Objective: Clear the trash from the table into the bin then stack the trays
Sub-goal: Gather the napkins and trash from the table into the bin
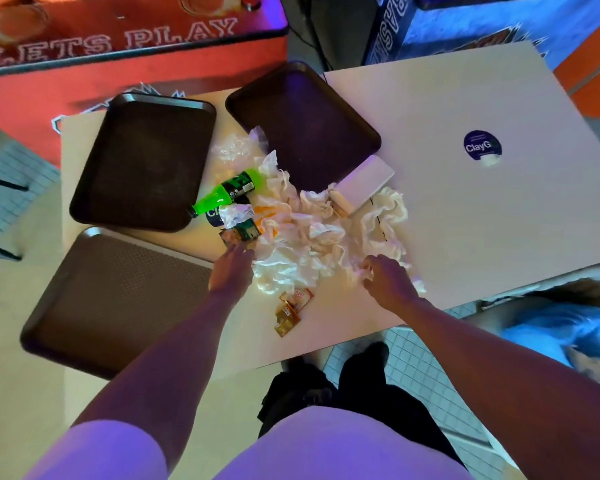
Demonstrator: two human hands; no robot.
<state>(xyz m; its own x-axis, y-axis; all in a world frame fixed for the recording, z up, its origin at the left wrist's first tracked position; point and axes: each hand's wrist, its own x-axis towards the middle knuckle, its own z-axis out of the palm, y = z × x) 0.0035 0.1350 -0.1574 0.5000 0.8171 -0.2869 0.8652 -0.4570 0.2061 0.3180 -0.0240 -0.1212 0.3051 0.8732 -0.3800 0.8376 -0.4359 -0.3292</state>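
Our left grip (231, 268) lies open, fingers straight, with its tips at the left edge of the tissues (302, 244) and just beside a small packet (243, 232). Our right grip (388, 278) has its fingers curled into the right edge of the same heap and pinches a fold of tissue. The crumpled tissues lie in the middle of the surface (465, 220). Two sachets (290, 311) lie near us between our forearms. A green bottle (229, 194) lies on its side at the heap's far-left edge, and a white box (366, 183) and a pale roll (340, 202) lie at its far-right edge. Three brown trays lie flat and unstacked: the left tray (142, 161) beside the bottle, the far tray (302, 123) touching the box, and the near tray (118, 299) by our left forearm. A round sticker (482, 145) sits on the right of the surface. A blue bag (561, 334) is below the surface's right edge.
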